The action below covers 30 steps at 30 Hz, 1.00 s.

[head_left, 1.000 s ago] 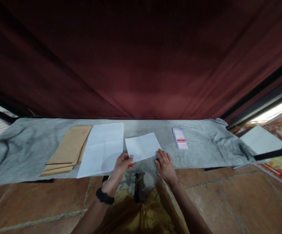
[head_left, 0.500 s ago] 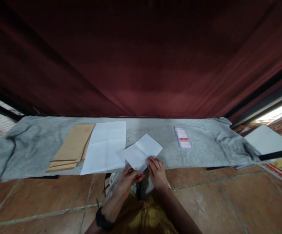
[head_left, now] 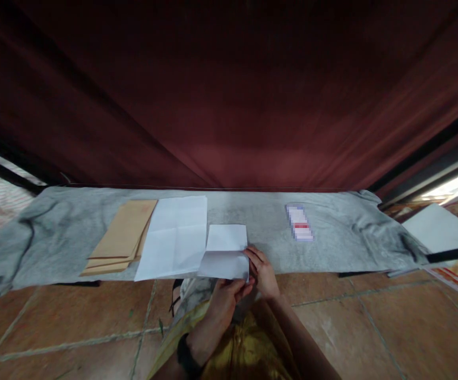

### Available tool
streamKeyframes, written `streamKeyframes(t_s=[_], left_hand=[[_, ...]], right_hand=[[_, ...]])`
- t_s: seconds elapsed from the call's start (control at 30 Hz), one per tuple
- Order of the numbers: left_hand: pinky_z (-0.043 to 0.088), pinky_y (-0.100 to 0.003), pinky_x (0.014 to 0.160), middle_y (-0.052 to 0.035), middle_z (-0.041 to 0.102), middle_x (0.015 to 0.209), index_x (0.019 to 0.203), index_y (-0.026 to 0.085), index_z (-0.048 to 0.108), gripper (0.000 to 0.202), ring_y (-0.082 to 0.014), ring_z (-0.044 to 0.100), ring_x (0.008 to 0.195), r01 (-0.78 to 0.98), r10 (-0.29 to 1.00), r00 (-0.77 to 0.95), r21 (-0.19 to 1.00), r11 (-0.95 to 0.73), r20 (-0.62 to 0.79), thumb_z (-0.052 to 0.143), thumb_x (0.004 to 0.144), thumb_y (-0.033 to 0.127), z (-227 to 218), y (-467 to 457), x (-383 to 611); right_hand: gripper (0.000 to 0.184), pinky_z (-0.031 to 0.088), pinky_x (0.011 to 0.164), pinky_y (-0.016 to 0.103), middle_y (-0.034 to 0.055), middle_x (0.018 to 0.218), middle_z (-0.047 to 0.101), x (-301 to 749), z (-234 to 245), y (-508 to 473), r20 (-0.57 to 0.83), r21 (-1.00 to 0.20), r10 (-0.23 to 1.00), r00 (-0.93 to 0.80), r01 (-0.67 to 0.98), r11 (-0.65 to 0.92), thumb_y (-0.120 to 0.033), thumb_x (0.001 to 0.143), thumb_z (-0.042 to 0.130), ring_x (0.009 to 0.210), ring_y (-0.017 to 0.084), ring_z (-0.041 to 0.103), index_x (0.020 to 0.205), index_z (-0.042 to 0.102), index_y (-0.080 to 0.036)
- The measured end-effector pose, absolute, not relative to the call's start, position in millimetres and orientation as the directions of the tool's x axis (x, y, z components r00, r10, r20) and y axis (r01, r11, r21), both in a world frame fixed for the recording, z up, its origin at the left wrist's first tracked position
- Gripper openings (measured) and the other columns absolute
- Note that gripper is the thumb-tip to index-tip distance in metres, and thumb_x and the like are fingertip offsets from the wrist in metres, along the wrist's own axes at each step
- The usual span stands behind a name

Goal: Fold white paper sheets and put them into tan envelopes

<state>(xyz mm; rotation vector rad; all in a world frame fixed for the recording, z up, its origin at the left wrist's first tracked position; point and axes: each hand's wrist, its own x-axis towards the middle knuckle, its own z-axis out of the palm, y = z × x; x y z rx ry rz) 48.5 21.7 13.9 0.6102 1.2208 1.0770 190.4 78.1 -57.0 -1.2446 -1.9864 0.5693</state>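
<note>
A small folded white sheet of paper (head_left: 225, 250) lies at the near edge of a grey cloth (head_left: 332, 248) spread on the floor. My left hand (head_left: 229, 293) pinches its near right corner from below, fingers closed on the paper. Beside it, my right hand (head_left: 263, 269) grips the sheet's right edge, fingers curled on it. A black band sits on my left wrist. A larger creased white sheet (head_left: 175, 237) lies just left of the small one, overlapped by it.
A stack of brown envelopes (head_left: 120, 237) lies left of the large sheet. A small white and red packet (head_left: 300, 222) rests on the cloth to the right. Dark red curtain (head_left: 229, 105) hangs behind. White board (head_left: 438, 227) at far right; terracotta tiles (head_left: 371, 327) in front.
The small sheet turned from skewed to square with the cloth's edge. My left hand moved right from its left corner to its near right corner; my right hand closed on its right edge.
</note>
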Motion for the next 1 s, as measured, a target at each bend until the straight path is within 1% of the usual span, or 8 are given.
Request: streamKeyframes(t_s=[0.17,0.37,0.47,0.57,0.7,0.77,0.87,1.0], left_hand=[[0.060,-0.042,0.092,-0.0054,0.077,0.098,0.098,0.025,0.071,0.027,-0.0292,0.072,0.104,-0.549,0.858,0.145,0.681,0.485,-0.493,0.078,0.073,0.033,18.3,18.7,63.7],[0.056,-0.043,0.100,-0.0072,0.076,0.097,0.088,0.021,0.071,0.024,-0.0262,0.072,0.100,-0.596,0.832,0.201,0.609,0.523,-0.517,0.081,0.071,0.034,13.6,13.9,67.8],[0.056,-0.038,0.094,-0.0109,0.075,0.094,0.087,0.015,0.071,0.029,-0.0225,0.072,0.091,-0.557,0.776,0.357,0.547,0.624,-0.520,0.083,0.073,0.037,17.5,0.5,59.1],[0.056,-0.032,0.080,-0.0094,0.075,0.090,0.089,0.014,0.071,0.029,-0.0199,0.072,0.083,-0.401,0.740,0.467,0.629,0.666,-0.485,0.078,0.080,0.041,29.4,-11.1,41.7],[0.058,-0.034,0.080,-0.0089,0.076,0.091,0.092,0.017,0.071,0.037,-0.0216,0.072,0.085,-0.064,0.860,0.340,0.903,0.425,-0.381,0.061,0.093,0.053,45.2,8.4,12.5],[0.053,-0.037,0.101,-0.0090,0.076,0.114,0.110,0.021,0.073,0.039,-0.0231,0.069,0.111,0.148,0.941,0.276,0.976,0.162,-0.199,0.052,0.097,0.052,44.1,35.2,3.2],[0.039,-0.040,0.120,-0.0079,0.058,0.150,0.140,0.023,0.059,0.048,-0.0212,0.051,0.140,0.424,0.932,0.362,0.890,-0.168,0.004,0.040,0.103,0.046,26.2,81.6,4.0],[0.033,-0.041,0.124,-0.0117,0.048,0.157,0.148,0.016,0.050,0.053,-0.0191,0.041,0.148,0.677,0.828,0.561,0.565,-0.471,0.017,0.028,0.107,0.040,-11.0,124.8,26.2]], right_hand=[[0.042,0.053,0.109,0.045,0.0087,0.137,0.065,204.6,-53.4,80.6,0.328,-0.733,0.910,-0.253,0.539,0.414,-0.014,0.096,0.048,0.126,0.025,0.062,0.131,0.069,-0.026],[0.048,0.053,0.109,0.043,0.0086,0.141,0.063,215.9,-58.8,80.7,0.291,-0.745,0.915,-0.281,0.534,0.400,-0.008,0.094,0.043,0.128,0.023,0.062,0.132,0.067,-0.024],[0.055,0.047,0.115,0.046,0.0104,0.145,0.060,218.6,-61.9,79.7,0.293,-0.674,0.890,-0.349,0.585,0.451,-0.004,0.089,0.044,0.135,0.025,0.056,0.138,0.063,-0.021],[0.056,0.046,0.116,0.048,0.0108,0.145,0.059,219.8,-62.1,78.2,0.303,-0.608,0.875,-0.378,0.630,0.482,-0.003,0.090,0.043,0.137,0.025,0.053,0.140,0.061,-0.020],[0.056,0.046,0.115,0.049,0.0098,0.146,0.059,220.0,-60.9,76.3,0.332,-0.553,0.854,-0.400,0.651,0.520,-0.003,0.090,0.045,0.138,0.025,0.051,0.140,0.061,-0.021],[0.056,0.045,0.116,0.051,0.0098,0.146,0.059,219.6,-61.1,75.9,0.349,-0.524,0.846,-0.403,0.665,0.532,-0.003,0.090,0.046,0.138,0.026,0.051,0.141,0.060,-0.022],[0.058,0.044,0.116,0.052,0.0111,0.146,0.059,218.5,-62.4,76.4,0.359,-0.491,0.830,-0.426,0.671,0.556,-0.004,0.090,0.045,0.138,0.026,0.051,0.144,0.057,-0.021],[0.055,0.046,0.115,0.052,0.0139,0.139,0.063,218.0,-64.1,75.4,0.373,-0.452,0.825,-0.424,0.694,0.561,-0.004,0.089,0.045,0.134,0.027,0.054,0.140,0.060,-0.018]])
